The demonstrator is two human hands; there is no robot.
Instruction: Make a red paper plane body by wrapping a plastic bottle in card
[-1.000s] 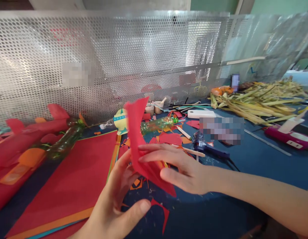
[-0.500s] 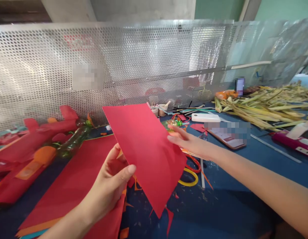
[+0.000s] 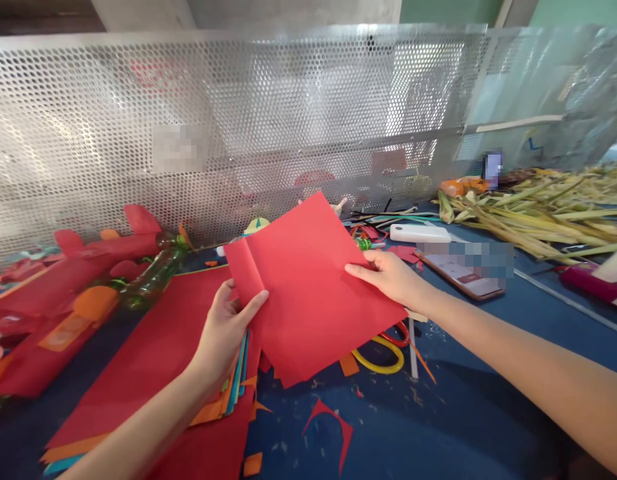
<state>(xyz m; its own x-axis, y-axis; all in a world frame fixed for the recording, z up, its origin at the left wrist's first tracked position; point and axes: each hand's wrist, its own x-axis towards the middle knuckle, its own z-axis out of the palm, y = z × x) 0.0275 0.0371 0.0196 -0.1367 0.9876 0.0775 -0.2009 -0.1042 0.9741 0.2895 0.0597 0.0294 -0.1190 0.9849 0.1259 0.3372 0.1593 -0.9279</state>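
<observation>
Between my two hands a red paper sheet is held up above the table, with a crease running along its left side. My left hand pinches the creased left edge, thumb in front and fingers behind. On the right edge my right hand grips the sheet between thumb and fingers. Below my left arm lies a stack of red sheets, with orange and blue ones showing at its edges. Scissors with yellow and red handles lie partly hidden under the sheet's lower right corner.
Red paper-covered bottles and a green plastic bottle lie at left. A phone, a white device and dried husks are at right. A perforated metal panel stands behind. Red scraps lie in front.
The red sheet has turned to face me more squarely, and its creased left strip now shows. My left hand has moved up slightly, my right hand a little to the right.
</observation>
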